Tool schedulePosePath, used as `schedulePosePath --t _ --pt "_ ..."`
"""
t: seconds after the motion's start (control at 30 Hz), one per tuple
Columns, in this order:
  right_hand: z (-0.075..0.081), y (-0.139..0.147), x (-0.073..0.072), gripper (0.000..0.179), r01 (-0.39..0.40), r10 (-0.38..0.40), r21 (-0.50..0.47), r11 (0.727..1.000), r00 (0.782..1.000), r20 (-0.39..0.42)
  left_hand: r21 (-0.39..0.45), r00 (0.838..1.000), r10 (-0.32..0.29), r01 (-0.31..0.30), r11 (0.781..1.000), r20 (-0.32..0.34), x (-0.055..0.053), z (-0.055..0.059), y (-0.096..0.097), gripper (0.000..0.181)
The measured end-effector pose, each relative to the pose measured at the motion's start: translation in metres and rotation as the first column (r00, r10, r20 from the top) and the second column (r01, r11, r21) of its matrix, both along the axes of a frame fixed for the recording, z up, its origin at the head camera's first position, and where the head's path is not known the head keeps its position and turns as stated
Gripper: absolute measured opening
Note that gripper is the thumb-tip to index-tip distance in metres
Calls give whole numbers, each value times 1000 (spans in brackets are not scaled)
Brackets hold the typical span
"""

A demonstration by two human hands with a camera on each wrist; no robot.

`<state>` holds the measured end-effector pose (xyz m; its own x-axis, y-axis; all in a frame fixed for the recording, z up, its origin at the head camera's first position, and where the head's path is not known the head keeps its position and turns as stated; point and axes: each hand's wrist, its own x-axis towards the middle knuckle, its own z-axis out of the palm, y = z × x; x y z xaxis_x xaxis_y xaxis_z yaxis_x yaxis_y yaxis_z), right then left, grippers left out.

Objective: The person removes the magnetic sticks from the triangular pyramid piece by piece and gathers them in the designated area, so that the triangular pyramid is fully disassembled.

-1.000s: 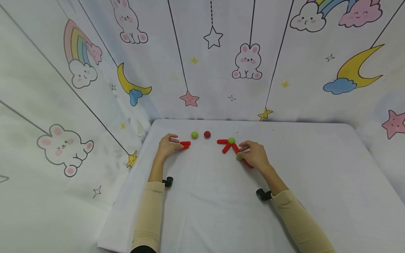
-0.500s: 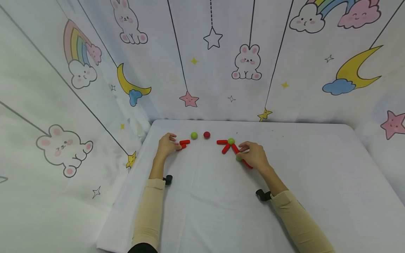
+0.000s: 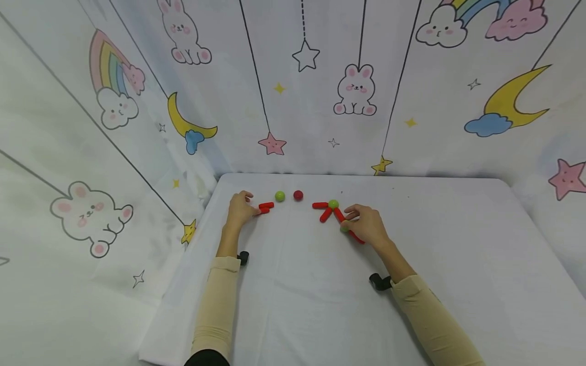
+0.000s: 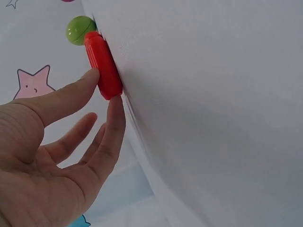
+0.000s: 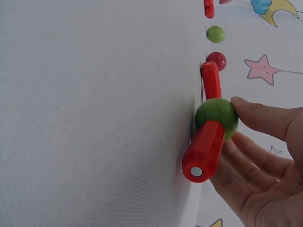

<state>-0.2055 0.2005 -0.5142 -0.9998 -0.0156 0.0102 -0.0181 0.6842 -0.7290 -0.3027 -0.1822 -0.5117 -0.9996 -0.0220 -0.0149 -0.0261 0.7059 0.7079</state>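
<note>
My left hand is at the far left of the table, thumb and index finger pinching the near end of a red magnetic stick. Just behind it lies a second red stick. My right hand grips a green ball between thumb and fingers. That ball joins one red stick pointing toward me and another red stick leading away. At the far end of this chain sits another green ball, with a red stick to its left and one slanting nearer.
A loose green ball and a dark red ball lie near the back edge, between my hands. The white cloth-covered table meets a printed curtain at the back and left.
My left hand has shifted slightly left and back, and the near red stick in its fingers has slid left with it. The right hand stays on the green ball.
</note>
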Motion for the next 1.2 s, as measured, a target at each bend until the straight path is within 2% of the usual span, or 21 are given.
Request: schedulePosePath --t 0.13,0.3,0.4,0.57,0.67,0.97,1.2 --pt "-1 0 0 39 0 0 2 1000 1000 6 15 1000 22 -21 1000 -18 1 0 2 59" --pt "-2 -1 0 38 -1 1 8 1000 1000 13 36 994 74 -71 997 -84 7 5 8 50" --pt "-2 -1 0 38 -7 7 9 1000 1000 10 65 989 88 -81 995 -120 12 11 15 45" --pt "-1 0 0 38 -11 11 10 1000 1000 6 131 984 79 -58 990 -159 19 19 27 42" --pt "-1 0 -1 39 -6 5 14 1000 1000 8 161 982 70 -42 986 -173 23 21 33 40" --pt "4 -1 -1 35 -15 15 -2 1000 1000 1 240 985 22 20 971 -170 31 23 52 38" --pt "5 0 0 31 -30 31 -55 998 999 24 259 987 -2 45 965 -163 33 24 59 40"
